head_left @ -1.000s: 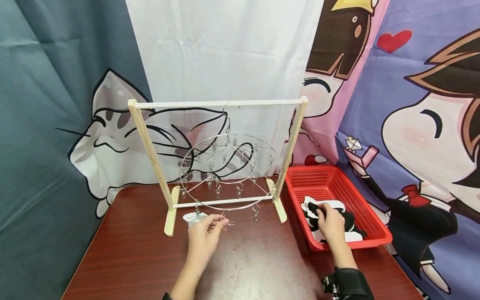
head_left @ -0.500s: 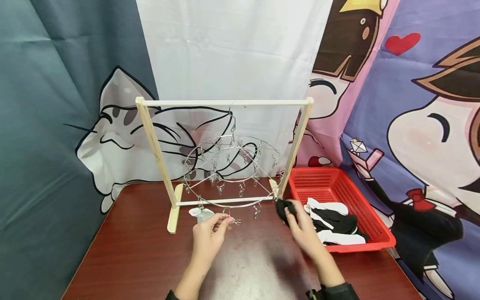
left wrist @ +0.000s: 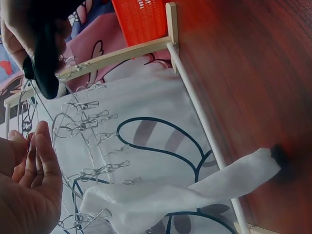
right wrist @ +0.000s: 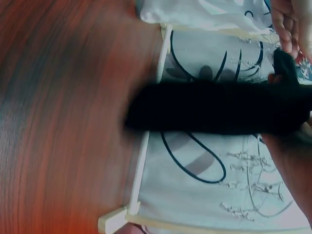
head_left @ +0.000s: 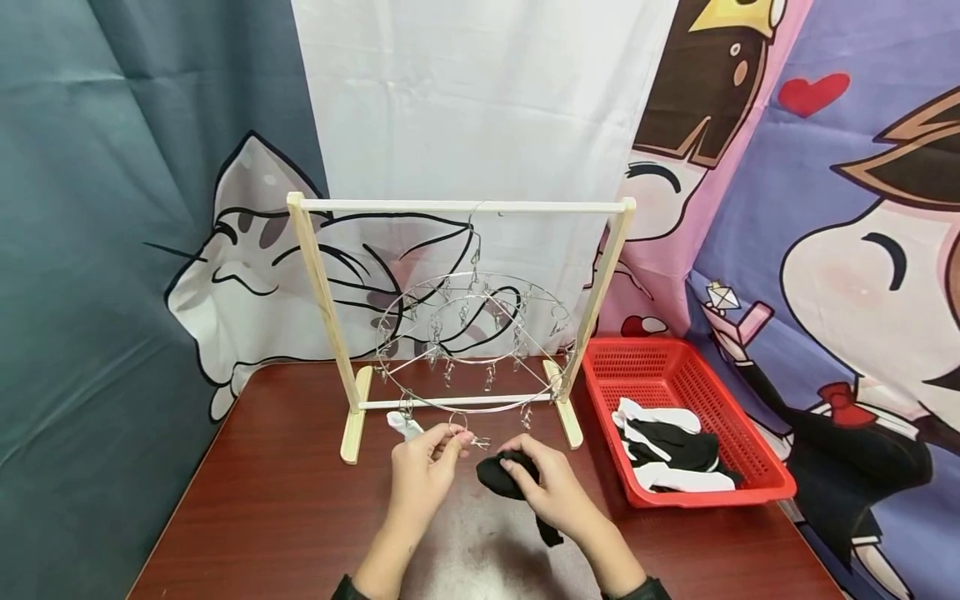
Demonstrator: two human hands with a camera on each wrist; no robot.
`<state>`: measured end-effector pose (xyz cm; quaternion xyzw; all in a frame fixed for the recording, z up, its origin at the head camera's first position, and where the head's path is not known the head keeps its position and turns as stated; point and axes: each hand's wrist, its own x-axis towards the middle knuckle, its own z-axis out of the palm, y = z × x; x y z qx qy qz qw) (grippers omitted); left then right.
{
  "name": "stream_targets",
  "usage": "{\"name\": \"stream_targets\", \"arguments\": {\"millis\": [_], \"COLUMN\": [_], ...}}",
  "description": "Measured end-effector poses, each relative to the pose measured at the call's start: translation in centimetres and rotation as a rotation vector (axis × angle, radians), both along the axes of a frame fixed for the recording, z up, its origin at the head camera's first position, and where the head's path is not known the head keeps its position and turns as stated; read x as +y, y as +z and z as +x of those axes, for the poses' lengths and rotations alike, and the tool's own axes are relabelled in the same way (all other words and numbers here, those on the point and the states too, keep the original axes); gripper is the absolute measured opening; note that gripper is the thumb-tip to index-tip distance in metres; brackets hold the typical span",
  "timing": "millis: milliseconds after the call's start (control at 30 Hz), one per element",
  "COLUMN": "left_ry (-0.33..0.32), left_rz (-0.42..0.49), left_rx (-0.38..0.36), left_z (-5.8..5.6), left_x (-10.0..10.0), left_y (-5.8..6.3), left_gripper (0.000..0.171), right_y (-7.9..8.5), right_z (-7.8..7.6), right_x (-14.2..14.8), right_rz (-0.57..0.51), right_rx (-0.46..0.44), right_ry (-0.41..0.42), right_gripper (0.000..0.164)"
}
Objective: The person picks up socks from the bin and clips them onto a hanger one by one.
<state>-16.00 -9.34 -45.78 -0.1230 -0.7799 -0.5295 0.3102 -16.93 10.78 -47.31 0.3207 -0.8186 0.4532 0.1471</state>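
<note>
My left hand pinches a wire clothes clip at the front of a round metal sock hanger. Just to the right, my right hand holds a black sock between thumb and fingers, its lower part dangling. The sock is near the clip but apart from it in the head view. Left of my left hand, a white sock with a dark end hangs at the ring, partly hidden by that hand in the head view. In the right wrist view the dangling black sock covers much of the scene.
The hanger hooks over the top bar of a wooden stand, with several other clips around its ring. On the right, a red plastic basket contains black and white socks. Printed curtains stand behind the brown table.
My right hand has taken the black sock out of the basket and moved left, close to the left hand. The left hand keeps its hold on the clip. The head view has shifted slightly.
</note>
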Motion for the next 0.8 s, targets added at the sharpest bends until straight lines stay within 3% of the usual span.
{"name": "stream_targets", "arguments": {"millis": [167,300,400,567,800], "left_ry": [-0.021,-0.012,0.009,0.048,0.075], "left_rz": [-0.018,-0.04,-0.057,-0.094,-0.126], "left_rx": [-0.022,-0.001,0.024,0.076,0.078], "left_z": [0.2,0.2,0.2,0.1,0.2], "left_x": [0.1,0.2,0.2,0.2,0.1], "left_y": [0.1,0.1,0.1,-0.1,-0.1], "left_gripper": [0.004,0.005,0.006,0.01,0.009], "right_y": [-0.2,-0.2,0.0,0.0,0.2], "right_z": [-0.3,-0.3,-0.1,0.1,0.5], "right_x": [-0.8,-1.1,-1.3,-1.4,-1.8], "right_rz": [-0.052,-0.085,-0.086,-0.125,-0.213], "right_rx": [0.122,0.146,0.137,0.12,-0.019], "right_ry": [-0.055,-0.068,-0.084,-0.101,-0.094], "right_gripper": [0.028,0.041,0.046,0.04,0.034]}}
